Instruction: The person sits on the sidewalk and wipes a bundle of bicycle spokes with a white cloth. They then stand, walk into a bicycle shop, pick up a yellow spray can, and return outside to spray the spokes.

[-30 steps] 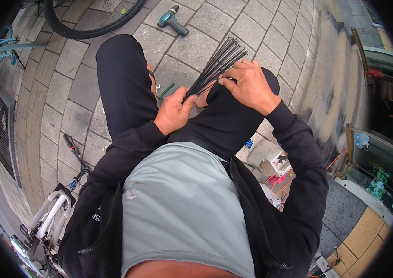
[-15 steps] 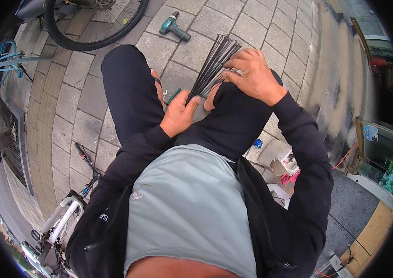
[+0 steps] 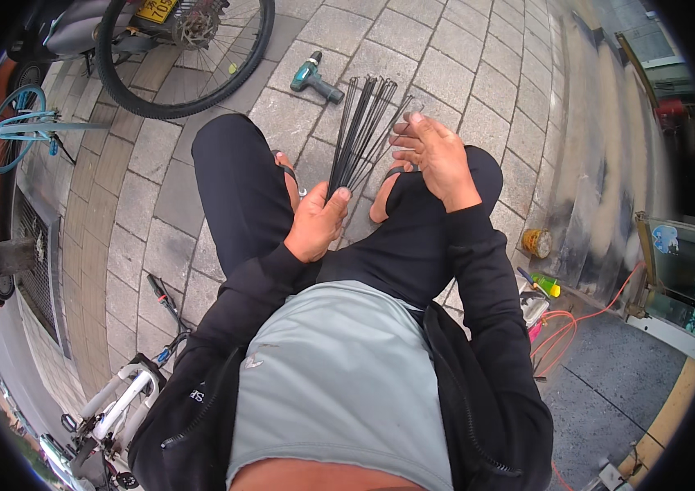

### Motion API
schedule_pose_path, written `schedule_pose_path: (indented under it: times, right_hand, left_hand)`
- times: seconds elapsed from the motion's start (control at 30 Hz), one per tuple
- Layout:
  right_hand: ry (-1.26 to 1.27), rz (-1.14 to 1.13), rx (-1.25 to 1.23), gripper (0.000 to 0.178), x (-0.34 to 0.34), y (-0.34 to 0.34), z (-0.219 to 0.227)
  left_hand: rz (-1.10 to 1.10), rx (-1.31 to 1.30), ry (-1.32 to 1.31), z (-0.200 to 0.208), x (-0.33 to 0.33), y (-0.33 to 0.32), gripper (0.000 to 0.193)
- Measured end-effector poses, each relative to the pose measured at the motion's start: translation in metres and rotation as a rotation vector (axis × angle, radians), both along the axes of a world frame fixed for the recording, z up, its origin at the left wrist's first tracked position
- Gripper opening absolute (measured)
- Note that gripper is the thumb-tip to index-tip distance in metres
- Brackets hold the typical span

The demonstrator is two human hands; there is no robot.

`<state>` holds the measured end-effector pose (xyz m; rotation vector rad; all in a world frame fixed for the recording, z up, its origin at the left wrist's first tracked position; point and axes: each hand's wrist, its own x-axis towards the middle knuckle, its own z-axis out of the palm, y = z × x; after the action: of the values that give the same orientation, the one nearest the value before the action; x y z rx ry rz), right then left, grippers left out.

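Observation:
My left hand is closed round the lower ends of a fanned bundle of thin black bicycle spokes, between my knees. Their bent ends point up and away from me. Just right of the fan is my right hand, its fingers apart and slightly blurred. One spoke leans away from the rest, its bent end close to my right fingertips. Whether they touch it is hard to see.
A green and black cordless drill lies on the paving beyond the spokes. Farther left stands a bicycle wheel. A white bicycle fork is at lower left. To my right are an orange cable, a rusty can and steps.
The fan of spokes has swung left and stands more upright. My right hand has loosened from its curled grip at the fan's right side, its fingers now spread. The view has shifted slightly.

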<state>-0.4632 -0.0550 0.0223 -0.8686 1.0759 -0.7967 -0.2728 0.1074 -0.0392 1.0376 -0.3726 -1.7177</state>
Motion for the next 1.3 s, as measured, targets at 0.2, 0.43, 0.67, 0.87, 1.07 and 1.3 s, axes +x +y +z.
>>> schedule_pose_path:
  times: [0.2, 0.43, 0.67, 0.87, 1.07, 1.3]
  right_hand:
    - [-0.147, 0.063, -0.037, 0.028, 0.028, -0.013, -0.016]
    - [-0.344, 0.048, 0.069, 0.022, 0.065, -0.074, -0.001]
    - [-0.226, -0.192, 0.164, 0.018, 0.079, -0.123, -0.034]
    - [-0.257, -0.192, 0.337, 0.021, 0.075, -0.175, -0.037]
    - [-0.349, -0.224, 0.522, 0.018, 0.07, -0.181, -0.014]
    - [-0.334, -0.371, 0.461, 0.014, 0.043, -0.182, 0.141]
  left_hand:
    - [0.03, -0.031, -0.048, 0.011, 0.003, -0.025, 0.02]
    - [-0.021, -0.047, -0.157, 0.034, 0.021, -0.105, 0.017]
    - [0.097, 0.105, -0.074, 0.02, 0.01, -0.16, 0.02]
    - [0.119, 0.232, -0.095, 0.03, 0.006, -0.216, 0.019]
    - [-0.017, 0.389, -0.151, 0.09, 0.022, -0.237, 0.017]
    - [-0.156, 0.396, -0.264, 0.248, -0.002, -0.263, 0.014]
